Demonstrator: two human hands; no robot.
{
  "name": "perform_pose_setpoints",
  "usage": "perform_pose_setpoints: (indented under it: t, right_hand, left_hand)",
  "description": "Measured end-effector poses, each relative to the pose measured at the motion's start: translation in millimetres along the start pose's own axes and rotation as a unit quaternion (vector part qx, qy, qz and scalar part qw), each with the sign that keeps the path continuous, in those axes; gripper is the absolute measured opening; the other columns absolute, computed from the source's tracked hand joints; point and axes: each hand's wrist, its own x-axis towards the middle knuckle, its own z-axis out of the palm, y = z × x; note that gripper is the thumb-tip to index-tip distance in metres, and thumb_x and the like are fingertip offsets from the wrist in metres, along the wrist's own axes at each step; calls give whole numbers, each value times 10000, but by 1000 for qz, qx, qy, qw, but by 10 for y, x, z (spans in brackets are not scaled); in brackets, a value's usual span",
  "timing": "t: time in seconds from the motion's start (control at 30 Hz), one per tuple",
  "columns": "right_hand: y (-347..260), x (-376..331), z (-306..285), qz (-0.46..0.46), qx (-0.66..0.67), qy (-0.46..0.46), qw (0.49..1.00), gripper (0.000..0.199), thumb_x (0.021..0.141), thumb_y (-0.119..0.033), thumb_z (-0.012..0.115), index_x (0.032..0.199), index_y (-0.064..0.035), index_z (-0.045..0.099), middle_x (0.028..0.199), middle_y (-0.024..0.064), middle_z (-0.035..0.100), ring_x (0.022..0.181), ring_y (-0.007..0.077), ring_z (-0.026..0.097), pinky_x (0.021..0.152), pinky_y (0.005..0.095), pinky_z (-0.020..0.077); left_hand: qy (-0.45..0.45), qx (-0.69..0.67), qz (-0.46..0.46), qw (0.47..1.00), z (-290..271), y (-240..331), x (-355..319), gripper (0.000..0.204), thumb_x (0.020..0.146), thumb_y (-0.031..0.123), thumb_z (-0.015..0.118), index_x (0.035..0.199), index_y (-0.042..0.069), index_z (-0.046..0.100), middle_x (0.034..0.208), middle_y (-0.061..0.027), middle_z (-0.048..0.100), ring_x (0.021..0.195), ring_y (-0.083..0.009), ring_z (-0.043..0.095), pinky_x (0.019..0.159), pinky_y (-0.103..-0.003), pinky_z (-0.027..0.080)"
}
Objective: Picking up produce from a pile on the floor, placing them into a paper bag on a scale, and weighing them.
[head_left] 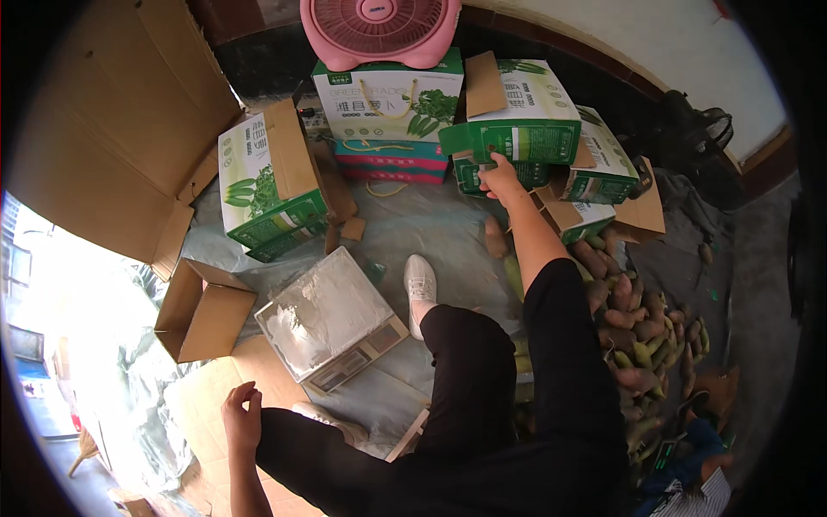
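Note:
My right hand (501, 177) reaches out to the stacked green-and-white cartons at the far right. Its fingers close on the green end of a lower carton (468, 175), just beneath the upper carton (536, 108); the fingertips are partly hidden. An open green flap (459, 138) sticks out beside the hand. My left hand (242, 419) hangs near my left knee with its fingers curled and nothing visible in them. In front of it is a scale (327, 314) with a smeared, silvery top.
A pink fan (376, 26) stands on a green-and-white box (388, 103). Further left are an open printed carton (271, 181) and a small brown box (205, 310). Long radishes (642, 336), reddish and green, lie heaped at right. A person (689, 465) sits at lower right.

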Motion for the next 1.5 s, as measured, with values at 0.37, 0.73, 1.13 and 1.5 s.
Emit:
perform_pose_setpoints:
  t: [0.37,0.73,1.13,1.5]
  right_hand:
    - [-13,395,90,56,167,-85,981,605,759,-60,608,1290,-139,331,913,61,571,673,164,573,547,317,452]
    - [-40,-418,-840,-58,390,12,919,164,784,-112,617,888,-137,493,717,-10,515,623,124,546,523,266,422]
    - [-774,-2313,-1714,-171,409,-9,897,91,828,-168,607,848,-137,524,705,-42,484,668,87,508,554,213,392]
    - [-937,-2999,-948,-52,441,-321,836,95,839,-179,597,897,-131,539,679,-38,487,668,129,511,523,236,364]
  left_hand:
    - [12,18,-2,1000,-5,4,9,180,757,62,589,910,-26,623,837,-164,626,785,-274,620,729,-338,471]
    - [35,24,27,999,-66,-33,-108,171,763,71,585,904,-21,615,821,-167,614,780,-288,614,717,-358,468]
    - [56,40,42,997,-168,-33,-313,189,801,119,571,942,-2,607,916,-146,614,865,-296,595,762,-370,453]
    - [97,83,104,986,-265,-33,-454,394,756,129,622,1137,76,535,1100,-119,543,994,-309,526,847,-384,404]
